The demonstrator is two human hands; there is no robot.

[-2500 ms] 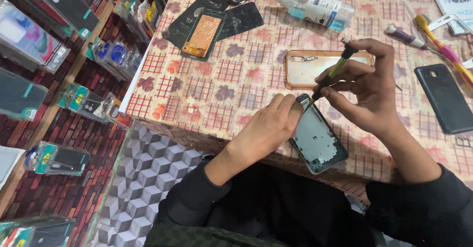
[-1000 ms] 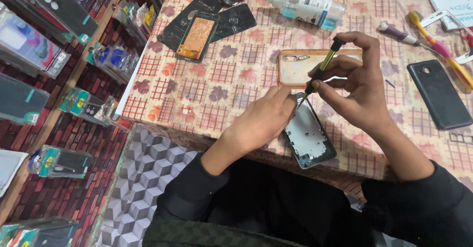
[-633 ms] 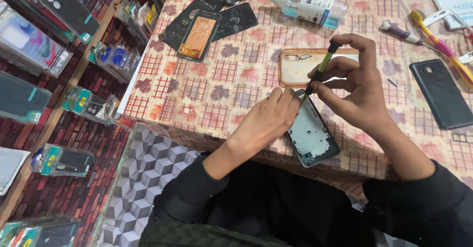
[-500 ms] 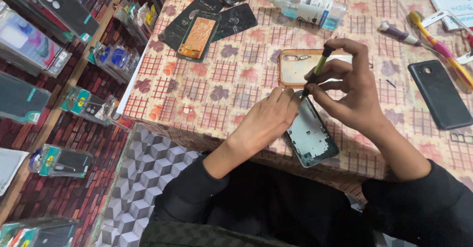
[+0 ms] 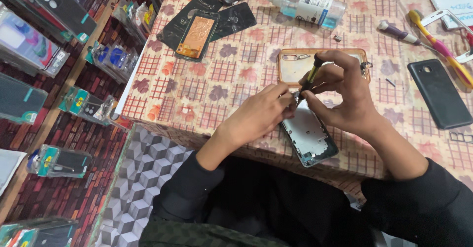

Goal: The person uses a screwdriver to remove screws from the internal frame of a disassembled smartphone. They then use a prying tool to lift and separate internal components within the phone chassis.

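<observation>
So the opened phone frame (image 5: 309,137) is a silvery-grey rectangle with its bare insides facing up, tilted at the bench's near edge. The little screwdriver (image 5: 309,79), yellow shaft with a black cap, stands steeply over the frame's top corner, tip down.

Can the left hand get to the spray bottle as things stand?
Probably not right away. The left hand is steadying the opened phone near the table edge, and the spray bottle lies at the far side, past the clear case. Nothing else blocks the way, but it would have to let go first.
</observation>
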